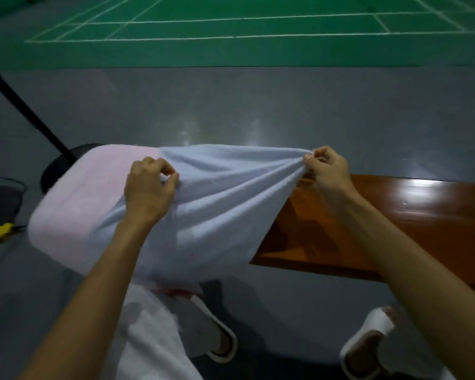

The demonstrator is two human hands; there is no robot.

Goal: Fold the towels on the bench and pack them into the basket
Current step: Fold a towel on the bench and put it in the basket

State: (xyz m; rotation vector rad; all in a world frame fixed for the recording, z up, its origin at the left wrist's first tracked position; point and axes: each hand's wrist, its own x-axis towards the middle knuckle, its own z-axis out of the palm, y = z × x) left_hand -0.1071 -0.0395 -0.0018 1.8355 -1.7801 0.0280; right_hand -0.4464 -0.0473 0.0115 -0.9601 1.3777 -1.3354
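Towel [217, 209], pale blue, stretched over the surface [409, 215].
Left grip [148, 187] and right grip [327, 171] each pinch its edge; bunching at right risks a crooked fold.

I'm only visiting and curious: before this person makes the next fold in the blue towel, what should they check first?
1. Left hand pinching the blue towel: ok.
2. Right hand pinching its bunched edge: ok.
3. Towel stretched smooth: not ok, folds bunch toward the right hand.
4. Bare bench to lay it on: ok.
5. Pink cloth separate from it: cannot tell.
6. Basket within reach: cannot tell, not in view.
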